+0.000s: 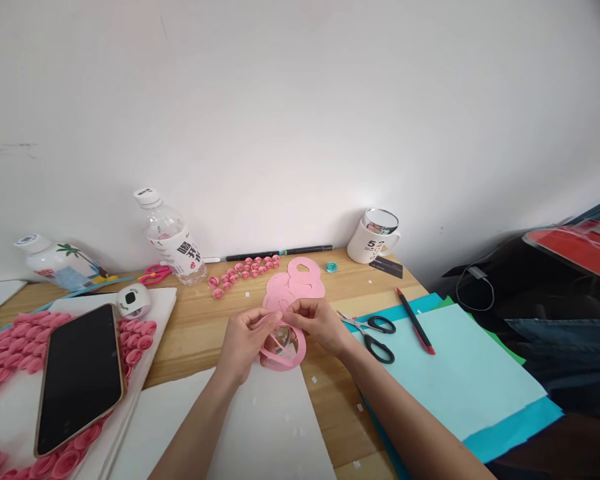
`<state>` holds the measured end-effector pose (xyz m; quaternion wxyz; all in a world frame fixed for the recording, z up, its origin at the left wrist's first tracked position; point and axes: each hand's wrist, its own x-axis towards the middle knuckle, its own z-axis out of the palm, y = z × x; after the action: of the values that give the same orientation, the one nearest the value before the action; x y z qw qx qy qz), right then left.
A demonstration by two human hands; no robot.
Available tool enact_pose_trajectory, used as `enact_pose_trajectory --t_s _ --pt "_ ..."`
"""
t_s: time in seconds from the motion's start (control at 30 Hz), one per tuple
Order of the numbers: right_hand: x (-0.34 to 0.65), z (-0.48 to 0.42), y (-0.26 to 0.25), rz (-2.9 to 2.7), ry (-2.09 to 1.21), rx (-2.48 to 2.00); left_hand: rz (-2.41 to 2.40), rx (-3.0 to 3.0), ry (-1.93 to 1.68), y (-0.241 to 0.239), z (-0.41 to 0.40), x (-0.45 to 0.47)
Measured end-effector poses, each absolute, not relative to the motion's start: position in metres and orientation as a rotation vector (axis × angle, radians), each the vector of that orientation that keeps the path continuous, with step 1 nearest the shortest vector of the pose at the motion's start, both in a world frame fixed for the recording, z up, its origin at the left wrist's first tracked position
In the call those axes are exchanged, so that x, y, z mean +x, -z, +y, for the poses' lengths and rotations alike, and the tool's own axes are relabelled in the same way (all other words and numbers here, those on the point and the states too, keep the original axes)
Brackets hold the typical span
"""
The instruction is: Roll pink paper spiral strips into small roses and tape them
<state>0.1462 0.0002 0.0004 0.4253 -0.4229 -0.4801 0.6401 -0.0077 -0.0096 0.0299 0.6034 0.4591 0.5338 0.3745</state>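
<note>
Between my two hands is a pink paper strip [296, 357], cut in a curling ring shape. My left hand [247, 340] pinches it at the upper left, and my right hand [317, 323] pinches its top edge, fingertips nearly meeting. A clear round object, partly hidden, shows through the ring. Just behind my hands lies a stack of pink paper spirals [285, 283]. Several small rolled pink paper roses [247, 269] sit farther back, with one teal paper roll [331, 267] to the right. Black-handled scissors [373, 333] lie right of my right hand.
A phone [83, 373] rests on a board [20, 413] bearing pink paper roses. Bottles [173, 243] and a mug [373, 237] stand by the wall. Light blue sheets [460, 373] and a red-black pen [416, 321] lie right; white paper [260, 427] is under my hands.
</note>
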Motion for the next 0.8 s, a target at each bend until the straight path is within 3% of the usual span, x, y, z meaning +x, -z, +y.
enact_pose_trajectory --t_s 0.23,0.8 --pt "0.144 -0.002 0.012 -0.853 -1.863 -0.788 1.220 1.005 -0.904 -0.030 -0.009 -0.004" --pt "0.142 -0.006 0.009 -0.879 -1.765 -0.843 1.256 1.107 -0.969 -0.028 -0.010 0.002"
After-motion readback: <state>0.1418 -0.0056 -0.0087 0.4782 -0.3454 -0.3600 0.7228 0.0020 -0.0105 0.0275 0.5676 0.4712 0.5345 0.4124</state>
